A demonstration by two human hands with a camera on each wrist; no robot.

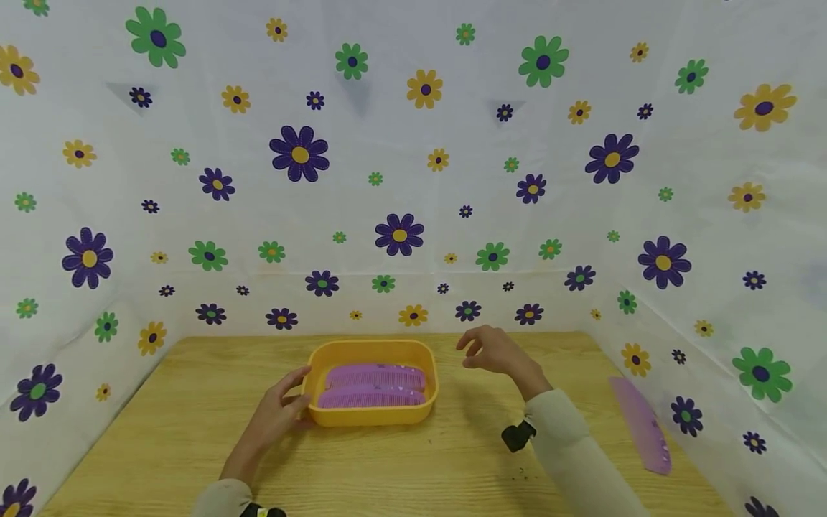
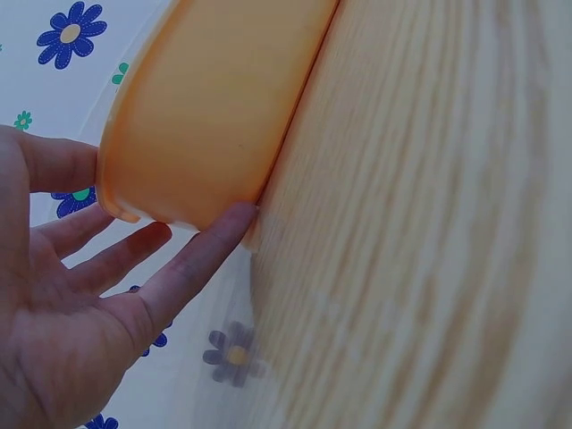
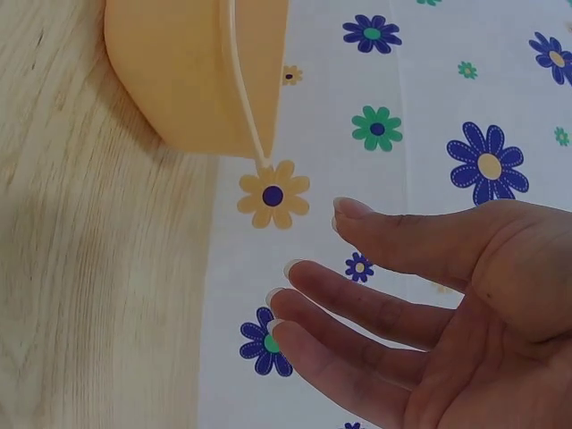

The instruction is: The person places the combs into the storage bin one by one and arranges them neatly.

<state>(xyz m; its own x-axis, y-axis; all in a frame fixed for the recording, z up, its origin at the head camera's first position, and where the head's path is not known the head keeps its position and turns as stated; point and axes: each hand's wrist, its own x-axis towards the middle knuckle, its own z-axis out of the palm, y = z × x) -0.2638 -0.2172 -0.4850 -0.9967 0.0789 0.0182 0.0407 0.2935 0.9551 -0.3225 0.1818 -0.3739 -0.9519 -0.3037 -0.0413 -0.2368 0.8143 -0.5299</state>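
Observation:
A yellow plastic tub [image 1: 371,416] stands on the wooden table with two purple combs [image 1: 375,396] lying side by side in it. My left hand [image 1: 279,413] rests against the tub's left end, its fingers spread and fairly straight. The left wrist view shows those fingers [image 2: 201,259] touching the tub's end wall [image 2: 210,107]. To the right of the tub, my right hand [image 1: 496,350] hovers above the table, apart from everything. Loosely bent fingers [image 3: 357,308] with nothing between them show in the right wrist view. A third purple comb [image 1: 639,425] lies near the table's right edge.
The wooden table [image 1: 362,474] is enclosed by white flowered cloth [image 1: 400,194] at the back and both sides. Several dark specks [image 1: 519,474] lie on the table below the right wrist, which wears a black strap [image 1: 519,435].

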